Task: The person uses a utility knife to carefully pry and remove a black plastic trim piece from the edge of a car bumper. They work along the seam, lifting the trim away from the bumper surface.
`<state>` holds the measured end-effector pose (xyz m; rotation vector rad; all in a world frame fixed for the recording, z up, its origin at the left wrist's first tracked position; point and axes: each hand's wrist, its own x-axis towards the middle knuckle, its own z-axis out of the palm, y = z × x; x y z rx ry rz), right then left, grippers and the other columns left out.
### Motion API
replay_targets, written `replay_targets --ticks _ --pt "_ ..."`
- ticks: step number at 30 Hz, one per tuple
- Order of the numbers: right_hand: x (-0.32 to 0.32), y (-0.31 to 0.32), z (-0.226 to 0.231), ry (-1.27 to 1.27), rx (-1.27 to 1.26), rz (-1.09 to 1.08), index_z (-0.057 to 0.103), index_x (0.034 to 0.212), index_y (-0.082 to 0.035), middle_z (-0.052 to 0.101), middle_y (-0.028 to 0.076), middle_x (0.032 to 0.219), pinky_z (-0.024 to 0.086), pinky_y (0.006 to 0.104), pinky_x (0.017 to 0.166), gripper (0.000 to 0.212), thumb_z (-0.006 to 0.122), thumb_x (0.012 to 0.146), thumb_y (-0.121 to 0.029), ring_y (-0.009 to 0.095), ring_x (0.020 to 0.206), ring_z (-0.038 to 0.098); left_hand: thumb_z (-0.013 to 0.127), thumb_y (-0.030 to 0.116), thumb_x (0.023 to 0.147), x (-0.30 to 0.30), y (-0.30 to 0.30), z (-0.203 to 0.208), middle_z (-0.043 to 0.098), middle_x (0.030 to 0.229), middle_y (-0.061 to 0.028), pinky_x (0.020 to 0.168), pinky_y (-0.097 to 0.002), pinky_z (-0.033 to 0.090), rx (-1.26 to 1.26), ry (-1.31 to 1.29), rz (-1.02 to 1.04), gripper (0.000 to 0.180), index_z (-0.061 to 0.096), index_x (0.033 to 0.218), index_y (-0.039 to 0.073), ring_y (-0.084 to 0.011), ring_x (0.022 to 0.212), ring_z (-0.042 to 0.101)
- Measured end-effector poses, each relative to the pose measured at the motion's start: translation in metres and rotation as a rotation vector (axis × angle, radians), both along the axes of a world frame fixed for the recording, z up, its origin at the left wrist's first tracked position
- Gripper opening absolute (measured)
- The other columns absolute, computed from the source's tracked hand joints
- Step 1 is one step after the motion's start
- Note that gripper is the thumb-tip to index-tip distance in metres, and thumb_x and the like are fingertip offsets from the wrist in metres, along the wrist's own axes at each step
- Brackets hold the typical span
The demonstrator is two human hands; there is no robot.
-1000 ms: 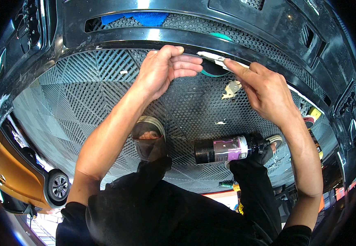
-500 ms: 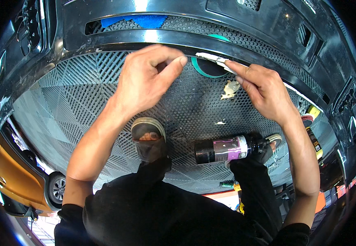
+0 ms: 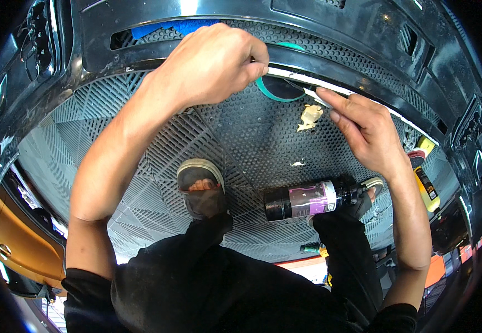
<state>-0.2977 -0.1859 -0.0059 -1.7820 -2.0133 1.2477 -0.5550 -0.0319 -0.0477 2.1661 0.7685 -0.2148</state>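
A long black car bumper [image 3: 169,57] curves across the view in front of me, with a narrow white strip [image 3: 341,87] along its near edge. My left hand [image 3: 219,64] is closed at the left end of this strip, thumb and finger pinched together there; the curled fingers partly hide the grip. To the right, my right hand [image 3: 366,125] pinches a small white pointed piece [image 3: 314,95] between thumb and forefinger, with its tip just below the strip. Whether that piece is a tool or a scrap I cannot tell.
A black bottle with a purple label [image 3: 312,198] lies below my hands near my right foot. Cream scraps [image 3: 310,116] lie on the textured floor. Beyond are a green-rimmed black disc [image 3: 281,91], a blue cloth [image 3: 180,26], a yellow bottle [image 3: 427,191] and an orange car [image 3: 22,238].
My left hand has moved up and right to the strip's end, turning back-of-hand up. My right hand has shifted slightly down and right, and its white piece has come away from the bumper edge.
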Motion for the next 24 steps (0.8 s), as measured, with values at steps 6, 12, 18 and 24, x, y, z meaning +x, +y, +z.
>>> replay_targets --ticks 6,12,18,24 --pt "-0.010 0.002 -0.004 0.025 0.011 0.003 0.066 0.140 -0.011 0.053 0.011 0.072 0.046 0.0385 0.068 0.046 0.066 0.094 -0.004 0.025 0.070 0.054 0.066 0.017 0.095 0.001 0.004 -0.011 0.066 0.080 -0.0142 0.064 -0.0491 0.050 0.219 -0.119 -0.217 0.013 0.065 0.094 0.004 -0.0383 0.075 0.068" --pt "-0.016 0.005 -0.005 -0.020 0.032 0.018 0.065 0.140 -0.012 0.055 0.011 0.074 0.048 0.0397 0.068 0.045 0.064 0.095 -0.005 0.027 0.070 0.057 0.067 0.016 0.095 -0.004 0.008 -0.017 0.059 0.092 -0.0053 0.075 -0.0417 0.045 0.513 -0.321 -0.341 0.008 0.065 0.097 0.008 -0.0262 0.088 0.060" --pt "-0.020 0.012 -0.004 -0.012 0.027 0.029 0.065 0.140 -0.013 0.059 0.012 0.077 0.049 0.0404 0.069 0.044 0.063 0.097 -0.007 0.028 0.072 0.059 0.065 0.016 0.097 -0.004 0.015 -0.022 0.054 0.103 -0.0058 0.085 -0.0409 0.039 0.312 -0.376 -0.307 0.005 0.065 0.098 0.011 -0.0253 0.097 0.051" --pt "-0.028 0.018 -0.002 -0.001 0.005 0.012 0.065 0.139 -0.012 0.062 0.014 0.079 0.050 0.0412 0.069 0.041 0.062 0.098 -0.008 0.030 0.073 0.060 0.063 0.017 0.099 -0.006 0.016 -0.028 0.054 0.102 -0.0053 0.085 -0.0407 0.039 0.352 -0.398 -0.324 0.007 0.065 0.100 0.010 -0.0234 0.097 0.051"
